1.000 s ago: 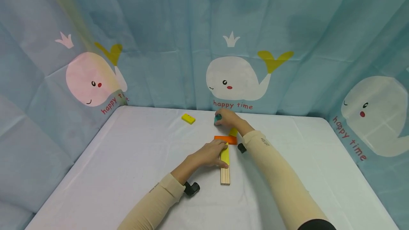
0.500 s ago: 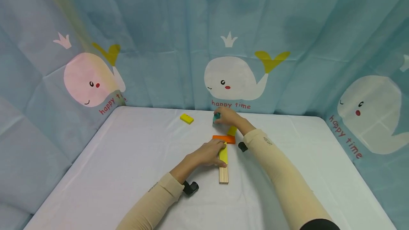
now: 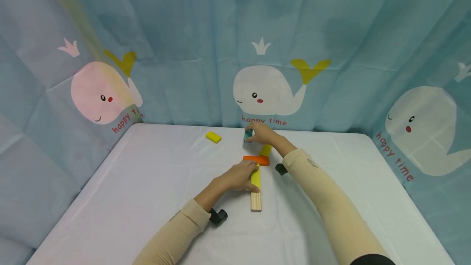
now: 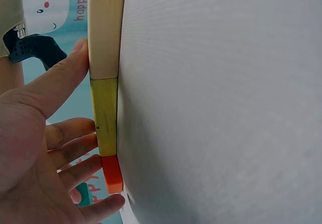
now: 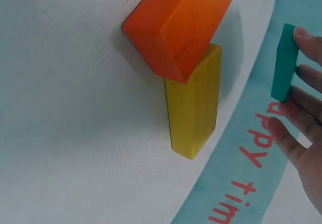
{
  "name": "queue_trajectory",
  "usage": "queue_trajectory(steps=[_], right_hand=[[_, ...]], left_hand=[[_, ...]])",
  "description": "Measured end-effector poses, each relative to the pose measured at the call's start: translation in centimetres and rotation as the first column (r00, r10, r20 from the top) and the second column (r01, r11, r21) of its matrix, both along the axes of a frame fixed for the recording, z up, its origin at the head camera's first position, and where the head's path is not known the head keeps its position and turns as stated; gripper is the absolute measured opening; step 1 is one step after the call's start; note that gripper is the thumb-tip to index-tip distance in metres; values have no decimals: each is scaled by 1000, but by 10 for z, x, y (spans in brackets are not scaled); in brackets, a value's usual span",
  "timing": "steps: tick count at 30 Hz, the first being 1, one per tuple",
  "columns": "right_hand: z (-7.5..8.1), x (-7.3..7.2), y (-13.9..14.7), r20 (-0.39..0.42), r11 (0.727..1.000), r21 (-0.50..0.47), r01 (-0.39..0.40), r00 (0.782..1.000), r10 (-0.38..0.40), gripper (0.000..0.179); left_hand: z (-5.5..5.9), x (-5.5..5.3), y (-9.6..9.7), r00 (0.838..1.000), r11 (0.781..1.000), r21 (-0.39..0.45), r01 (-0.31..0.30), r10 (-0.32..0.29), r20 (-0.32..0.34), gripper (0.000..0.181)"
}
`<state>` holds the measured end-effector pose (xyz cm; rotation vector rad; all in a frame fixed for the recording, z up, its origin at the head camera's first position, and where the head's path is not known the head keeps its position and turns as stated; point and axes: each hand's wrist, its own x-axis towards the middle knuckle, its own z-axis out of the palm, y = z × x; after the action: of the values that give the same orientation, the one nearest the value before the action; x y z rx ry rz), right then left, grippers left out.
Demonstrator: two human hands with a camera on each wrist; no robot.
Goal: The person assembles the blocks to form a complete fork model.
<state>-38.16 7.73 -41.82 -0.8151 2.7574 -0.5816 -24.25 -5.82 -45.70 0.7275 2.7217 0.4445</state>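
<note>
My left hand (image 3: 237, 177) rests over a row of wooden blocks, its fingers extended. Its thumb touches the plain wood block (image 4: 105, 30) close to where that meets a yellow block (image 4: 106, 116); the other fingertips lie along the yellow block and by the orange block (image 4: 112, 174). The orange block lies crosswise at the row's far end. Beyond it, a second yellow block (image 5: 193, 105) sits at an angle against the orange one. Farther back, my right hand (image 3: 262, 133) pinches a teal block (image 5: 285, 63) between thumb and fingers, above the white cloth.
Another yellow block (image 3: 213, 137) lies on the white-covered table (image 3: 154, 183) toward the back left. A blue whale-print curtain (image 3: 191, 89) stands behind the table's far edge and along both sides.
The teal block has turned slightly in my right hand, and more of its face shows. My left hand keeps its place on the row. The head view has shifted a little.
</note>
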Motion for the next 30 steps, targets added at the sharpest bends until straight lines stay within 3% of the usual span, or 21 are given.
queue_trajectory(steps=[15, 30], right_hand=[[-1, 5, 8, -14, 1000, 10, 1, 1000, -1, 45], [-3, 10, 14, -53, 998, -28, -64, 997, 62, 49]], left_hand=[[-1, -1, 0, 1000, 1000, -11, 0, 0, -6, 78], [-1, -1, -1, 1000, 1000, 4, 14, -14, -13, 77]])
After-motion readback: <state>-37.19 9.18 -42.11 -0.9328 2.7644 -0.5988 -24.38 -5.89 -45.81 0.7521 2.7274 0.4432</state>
